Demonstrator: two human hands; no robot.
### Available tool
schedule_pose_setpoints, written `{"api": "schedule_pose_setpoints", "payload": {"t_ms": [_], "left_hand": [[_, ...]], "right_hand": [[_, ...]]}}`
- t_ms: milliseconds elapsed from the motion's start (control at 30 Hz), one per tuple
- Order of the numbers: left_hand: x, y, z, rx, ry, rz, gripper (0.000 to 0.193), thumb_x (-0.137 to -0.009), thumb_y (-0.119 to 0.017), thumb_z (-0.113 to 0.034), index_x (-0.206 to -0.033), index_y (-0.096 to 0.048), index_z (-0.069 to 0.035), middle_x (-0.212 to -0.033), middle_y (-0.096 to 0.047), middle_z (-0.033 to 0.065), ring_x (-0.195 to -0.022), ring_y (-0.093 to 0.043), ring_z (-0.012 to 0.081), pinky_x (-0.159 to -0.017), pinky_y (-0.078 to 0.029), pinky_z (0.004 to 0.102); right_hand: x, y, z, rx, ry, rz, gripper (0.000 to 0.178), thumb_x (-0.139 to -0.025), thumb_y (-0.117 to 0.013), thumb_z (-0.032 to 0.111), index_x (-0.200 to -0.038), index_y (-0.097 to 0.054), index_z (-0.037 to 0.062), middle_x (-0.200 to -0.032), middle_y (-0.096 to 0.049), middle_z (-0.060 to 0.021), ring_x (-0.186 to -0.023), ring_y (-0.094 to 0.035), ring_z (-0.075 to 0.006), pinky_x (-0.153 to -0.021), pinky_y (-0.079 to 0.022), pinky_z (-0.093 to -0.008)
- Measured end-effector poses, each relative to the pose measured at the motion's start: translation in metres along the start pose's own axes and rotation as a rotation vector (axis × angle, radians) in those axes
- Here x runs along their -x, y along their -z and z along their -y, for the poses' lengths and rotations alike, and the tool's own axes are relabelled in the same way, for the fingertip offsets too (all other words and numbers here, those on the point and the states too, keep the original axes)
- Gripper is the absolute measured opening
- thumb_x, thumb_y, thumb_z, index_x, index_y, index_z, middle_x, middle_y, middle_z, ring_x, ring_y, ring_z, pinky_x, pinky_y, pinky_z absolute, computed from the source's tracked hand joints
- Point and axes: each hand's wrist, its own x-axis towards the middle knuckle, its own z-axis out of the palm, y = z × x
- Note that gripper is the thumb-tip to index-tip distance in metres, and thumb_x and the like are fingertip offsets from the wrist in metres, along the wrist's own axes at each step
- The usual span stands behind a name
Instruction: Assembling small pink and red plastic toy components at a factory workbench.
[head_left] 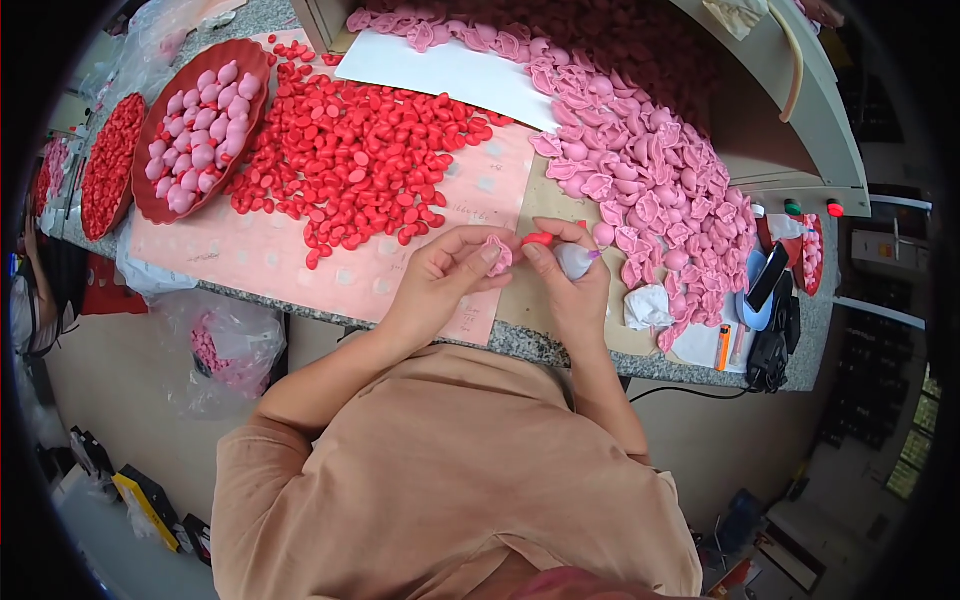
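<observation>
Over the near edge of the table, my left hand (440,275) pinches a small pink ruffled piece (500,257) between its fingertips. Close beside it, my right hand (583,300) is closed on two things. A small glossy red piece (537,240) sits between its thumb and finger. A small whitish squeeze bottle (574,261) with a purple tip rests in the same hand, tip pointing right. The red piece and the pink piece are near each other; I cannot tell whether they touch.
Loose red pieces (350,150) cover a pink sheet (480,180). Pink ruffled pieces (650,170) heap up at right, under a grey cabinet (770,140). A red scalloped dish (160,210) holds round pink pieces. Crumpled tissue (648,307), an orange cutter (723,347) and a phone (768,277) lie right.
</observation>
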Motion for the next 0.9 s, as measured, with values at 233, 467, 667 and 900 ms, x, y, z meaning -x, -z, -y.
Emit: {"api": "schedule_pose_setpoints", "payload": {"t_ms": [233, 467, 667, 900], "left_hand": [[-0.001, 0.0, -0.003, 0.024, 0.087, -0.015, 0.023, -0.094, -0.047, -0.015, -0.112, -0.049, 0.0, -0.102, -0.06, 0.0093, -0.09, -0.061, 0.0141, -0.078, -0.052, 0.0278], [-0.001, 0.001, 0.001, -0.373, -0.023, -0.084, 0.014, -0.093, -0.046, -0.013, -0.101, -0.045, -0.001, -0.081, -0.059, 0.006, -0.063, -0.056, 0.0083, -0.051, -0.045, 0.0215], [0.0, -0.001, 0.002, -0.622, -0.168, -0.06, 0.016, -0.093, -0.047, -0.012, -0.103, -0.046, 0.0, -0.082, -0.06, 0.0096, -0.066, -0.06, 0.0112, -0.053, -0.046, 0.0237], [0.003, -0.002, 0.005, -0.688, -0.269, -0.025, 0.017, -0.093, -0.048, -0.012, -0.106, -0.046, 0.0, -0.083, -0.061, 0.0143, -0.07, -0.064, 0.0195, -0.059, -0.049, 0.0294]], "right_hand": [[0.0, 0.002, -0.004, -0.269, -0.18, 0.018, 0.037, -0.086, -0.058, 0.004, -0.122, -0.048, -0.0022, -0.098, -0.059, -0.007, -0.084, -0.058, -0.013, -0.077, -0.048, -0.0263], [0.013, -0.001, 0.006, -0.262, -0.198, 0.061, 0.032, -0.087, -0.057, 0.005, -0.117, -0.05, -0.003, -0.1, -0.06, -0.0097, -0.091, -0.059, -0.0166, -0.082, -0.049, -0.0289], [0.016, -0.007, 0.008, -0.13, -0.171, 0.119, 0.03, -0.088, -0.056, 0.006, -0.116, -0.05, -0.0033, -0.102, -0.06, -0.0104, -0.094, -0.058, -0.0161, -0.084, -0.049, -0.0294], [0.016, -0.008, 0.004, -0.104, -0.166, 0.137, 0.028, -0.089, -0.055, 0.009, -0.114, -0.052, -0.0039, -0.102, -0.06, -0.0102, -0.092, -0.058, -0.015, -0.082, -0.049, -0.028]]}}
